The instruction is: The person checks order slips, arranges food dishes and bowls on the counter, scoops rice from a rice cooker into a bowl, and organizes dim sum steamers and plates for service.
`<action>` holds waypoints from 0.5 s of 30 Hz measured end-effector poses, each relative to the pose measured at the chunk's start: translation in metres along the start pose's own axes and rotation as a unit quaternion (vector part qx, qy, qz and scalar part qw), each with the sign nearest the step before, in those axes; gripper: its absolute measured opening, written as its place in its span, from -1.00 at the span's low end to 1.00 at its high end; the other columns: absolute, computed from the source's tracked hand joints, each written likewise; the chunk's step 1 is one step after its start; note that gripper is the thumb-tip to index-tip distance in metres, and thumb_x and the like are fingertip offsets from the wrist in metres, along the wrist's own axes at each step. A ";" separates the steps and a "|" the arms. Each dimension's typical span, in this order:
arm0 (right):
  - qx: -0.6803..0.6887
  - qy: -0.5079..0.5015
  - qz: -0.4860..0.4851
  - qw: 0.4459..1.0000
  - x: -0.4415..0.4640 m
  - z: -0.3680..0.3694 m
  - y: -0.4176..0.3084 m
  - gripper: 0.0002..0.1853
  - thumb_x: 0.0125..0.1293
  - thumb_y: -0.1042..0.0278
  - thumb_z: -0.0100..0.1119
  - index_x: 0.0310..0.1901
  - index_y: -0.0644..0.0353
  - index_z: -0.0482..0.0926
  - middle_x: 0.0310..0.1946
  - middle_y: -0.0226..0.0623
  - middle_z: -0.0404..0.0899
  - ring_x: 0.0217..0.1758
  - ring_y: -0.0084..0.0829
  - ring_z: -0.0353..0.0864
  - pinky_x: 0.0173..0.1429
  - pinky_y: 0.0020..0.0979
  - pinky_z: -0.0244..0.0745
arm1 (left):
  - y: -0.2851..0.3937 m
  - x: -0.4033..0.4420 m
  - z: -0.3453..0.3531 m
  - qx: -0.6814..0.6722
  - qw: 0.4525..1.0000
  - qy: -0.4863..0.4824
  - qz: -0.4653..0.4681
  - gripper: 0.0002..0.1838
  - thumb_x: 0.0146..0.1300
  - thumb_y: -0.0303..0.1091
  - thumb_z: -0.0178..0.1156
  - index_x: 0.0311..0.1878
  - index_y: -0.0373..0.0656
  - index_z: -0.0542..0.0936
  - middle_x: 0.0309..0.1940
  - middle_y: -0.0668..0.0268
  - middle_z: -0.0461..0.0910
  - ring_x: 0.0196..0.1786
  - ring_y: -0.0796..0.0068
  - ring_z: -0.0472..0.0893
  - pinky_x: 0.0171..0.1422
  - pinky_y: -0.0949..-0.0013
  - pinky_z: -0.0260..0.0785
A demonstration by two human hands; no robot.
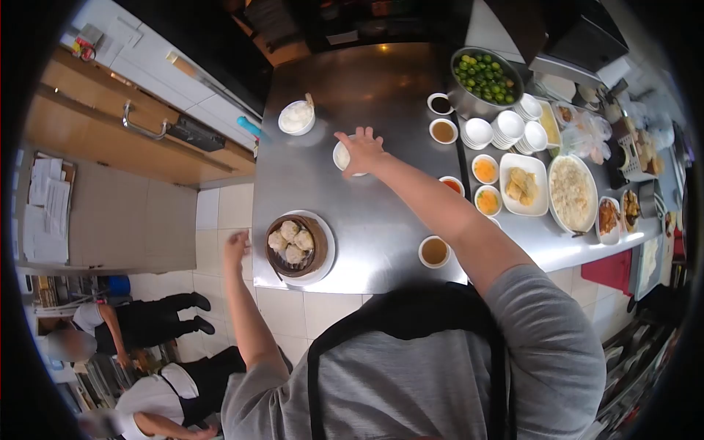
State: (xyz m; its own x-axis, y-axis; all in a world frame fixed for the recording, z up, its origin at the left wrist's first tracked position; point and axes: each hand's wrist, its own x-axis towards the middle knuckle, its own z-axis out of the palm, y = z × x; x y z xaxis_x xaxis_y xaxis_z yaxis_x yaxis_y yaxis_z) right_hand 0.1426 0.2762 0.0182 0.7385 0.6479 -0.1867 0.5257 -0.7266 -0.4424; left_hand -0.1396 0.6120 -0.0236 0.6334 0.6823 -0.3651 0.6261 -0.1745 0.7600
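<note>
My right hand point(361, 152) reaches across the steel table, over a small white bowl of rice point(342, 156). Its fingers are spread along the bowl's far side and cover part of it; whether they press on the rim is unclear. Off the table's left edge, my left hand point(236, 247) hangs in the air with its fingers curled, and nothing shows in it. Nearest to it is a round bamboo steamer point(320, 249) with several dumplings point(295, 240), set on a white plate point(329, 253). A second bowl of rice point(297, 117) stands farther back on the left.
On the right stand a pot of green limes point(484, 77), stacked white saucers point(510, 126), sauce bowls point(435, 251), a square dish of fried food point(522, 185) and an oval dish point(572, 192). Two people point(165, 389) are at the lower left, beyond the table's left edge.
</note>
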 end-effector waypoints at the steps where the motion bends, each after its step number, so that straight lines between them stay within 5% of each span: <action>1: 0.002 0.005 0.010 1.000 -0.006 -0.007 0.002 0.04 -0.44 0.04 0.38 0.25 -0.18 0.11 0.15 0.08 0.12 0.24 0.03 0.06 0.09 -0.01 0.24 | -0.008 -0.017 0.003 0.000 0.999 -0.010 -0.046 -0.64 0.12 -0.05 0.15 -0.20 -0.15 0.50 -0.54 0.40 0.47 -0.51 0.58 0.49 -0.49 0.52 0.32; 5: 0.195 -0.056 0.125 0.971 -0.047 -0.022 0.031 0.09 -0.44 -0.07 0.36 0.27 -0.18 0.03 0.14 0.05 0.11 0.25 0.04 0.03 0.18 -0.05 0.18 | -0.034 -0.058 0.030 0.006 0.991 -0.086 -0.104 -0.74 0.20 -0.13 0.05 -0.35 -0.15 0.47 -0.63 0.38 0.44 -0.62 0.60 0.46 -0.55 0.56 0.32; 7: 0.305 -0.097 0.079 0.944 -0.098 -0.049 0.041 0.06 -0.33 -0.05 0.34 0.29 -0.18 -0.02 0.12 0.12 0.14 0.24 0.05 0.05 0.18 -0.07 0.19 | -0.049 -0.059 0.040 -0.097 0.988 -0.111 -0.051 -0.78 0.21 -0.19 0.03 -0.37 -0.15 0.44 -0.68 0.41 0.40 -0.69 0.65 0.39 -0.64 0.59 0.27; 13: 0.169 0.131 0.054 0.975 -0.288 -0.089 0.094 0.04 -0.36 0.04 0.35 0.26 -0.01 0.05 -0.01 0.09 0.26 0.12 0.09 0.17 0.20 -0.12 0.14 | -0.050 -0.060 0.056 -0.037 0.999 -0.025 -0.004 -0.81 0.24 -0.31 -0.02 -0.48 -0.13 0.36 -0.76 0.45 0.32 -0.77 0.68 0.26 -0.74 0.60 0.08; 15: 0.119 0.172 0.179 0.962 -0.337 -0.076 0.125 0.06 -0.40 0.01 0.37 0.26 -0.05 0.07 -0.02 0.08 0.24 0.09 0.08 0.18 0.12 -0.06 0.22 | -0.066 -0.053 0.054 -0.098 0.992 -0.046 0.070 -0.82 0.23 -0.29 -0.01 -0.47 -0.11 0.35 -0.78 0.49 0.29 -0.80 0.71 0.22 -0.76 0.62 0.05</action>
State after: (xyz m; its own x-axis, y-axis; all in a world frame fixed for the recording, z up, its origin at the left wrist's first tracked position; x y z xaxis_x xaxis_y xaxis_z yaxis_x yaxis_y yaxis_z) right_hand -0.0082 -0.0506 0.0924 0.9713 0.2234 -0.0811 0.1316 -0.7898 -0.5991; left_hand -0.1898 0.5488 -0.0831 0.7520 0.5921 -0.2898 0.4343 -0.1143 0.8935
